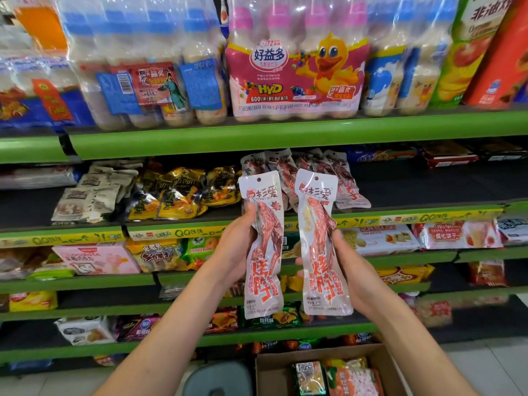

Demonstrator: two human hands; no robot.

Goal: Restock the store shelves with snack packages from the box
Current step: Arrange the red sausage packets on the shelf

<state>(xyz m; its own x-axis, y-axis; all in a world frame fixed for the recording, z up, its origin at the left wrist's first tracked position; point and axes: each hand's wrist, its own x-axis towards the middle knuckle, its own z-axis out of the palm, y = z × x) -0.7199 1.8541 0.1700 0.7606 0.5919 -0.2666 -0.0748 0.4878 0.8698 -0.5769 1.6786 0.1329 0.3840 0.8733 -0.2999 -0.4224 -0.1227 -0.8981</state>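
A long white snack packet is gripped upright by the left hand, a matching second packet by the right hand, both raised before the green shelf; the cardboard box is seen below

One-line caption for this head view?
Left hand and right hand each hold a long snack pack before the green shelves.

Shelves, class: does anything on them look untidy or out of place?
Yes. The beige packets on the second shelf, left of the yellow bags, lie tumbled and overlapping, not upright.
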